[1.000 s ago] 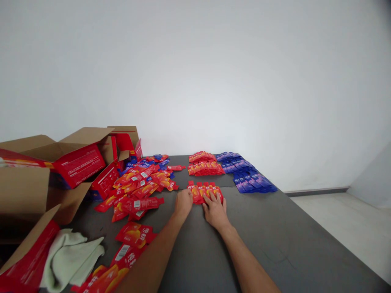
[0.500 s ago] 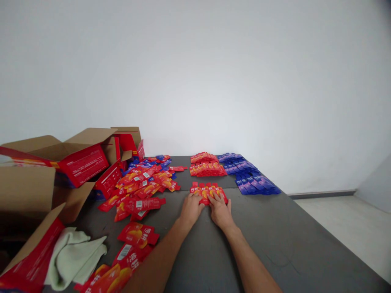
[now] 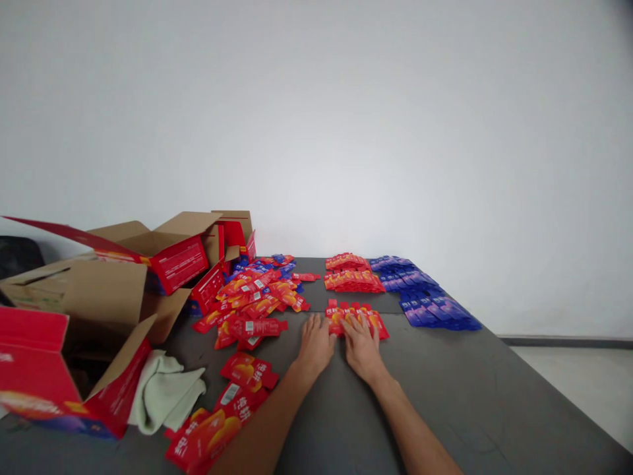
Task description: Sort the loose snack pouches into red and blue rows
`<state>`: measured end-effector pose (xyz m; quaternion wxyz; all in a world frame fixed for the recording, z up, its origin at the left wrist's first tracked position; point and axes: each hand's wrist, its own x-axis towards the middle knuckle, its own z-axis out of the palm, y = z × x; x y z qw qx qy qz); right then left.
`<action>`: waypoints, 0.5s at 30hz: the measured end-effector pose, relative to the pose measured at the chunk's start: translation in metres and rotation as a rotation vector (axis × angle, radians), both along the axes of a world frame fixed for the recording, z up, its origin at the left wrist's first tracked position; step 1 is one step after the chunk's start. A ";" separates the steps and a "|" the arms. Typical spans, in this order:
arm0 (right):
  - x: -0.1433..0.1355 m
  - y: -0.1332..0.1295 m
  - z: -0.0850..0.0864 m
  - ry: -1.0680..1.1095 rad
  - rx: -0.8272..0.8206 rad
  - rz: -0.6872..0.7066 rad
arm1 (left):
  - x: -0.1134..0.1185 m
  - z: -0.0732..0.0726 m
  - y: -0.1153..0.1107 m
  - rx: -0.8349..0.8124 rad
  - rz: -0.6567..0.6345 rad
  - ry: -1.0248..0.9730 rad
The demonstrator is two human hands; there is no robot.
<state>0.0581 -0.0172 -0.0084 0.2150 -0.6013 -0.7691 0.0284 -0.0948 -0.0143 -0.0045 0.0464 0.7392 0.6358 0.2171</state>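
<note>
Several red spouted pouches with orange fruit pictures (image 3: 378, 323) lie overlapping in a short row in front of me. My right hand (image 3: 362, 349) rests over them, its fingers spread flat on the front surfaces. Just left of the row, my left hand (image 3: 315, 346) is low over the dark table, fingers stretched out and holding nothing; its thumb side is close to the leftmost pouch. Beyond the hands, two stacked rows of red pouches (image 3: 353, 282) lie against rows of blue-purple pouches (image 3: 438, 310) on the right.
A loose heap of red and blue pouches (image 3: 257, 297) covers the table's left part, with more red pouches (image 3: 210, 432) nearer me. Open red cardboard boxes (image 3: 180, 264) and a pale green cloth (image 3: 165, 392) stand farther left. The dark table (image 3: 445, 402) ends at a white wall.
My left hand has slid left off the red pouches, while my right hand stays on them. The view has turned slightly left, showing more of the near box.
</note>
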 end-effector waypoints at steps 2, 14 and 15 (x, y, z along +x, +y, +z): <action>-0.009 -0.006 0.000 0.007 0.013 0.069 | -0.012 -0.002 -0.005 0.006 0.036 0.051; -0.034 -0.026 0.006 0.055 -0.051 0.191 | -0.099 -0.001 -0.019 0.035 0.405 0.272; -0.034 -0.026 0.006 0.060 -0.057 0.192 | -0.100 -0.001 -0.019 0.036 0.399 0.263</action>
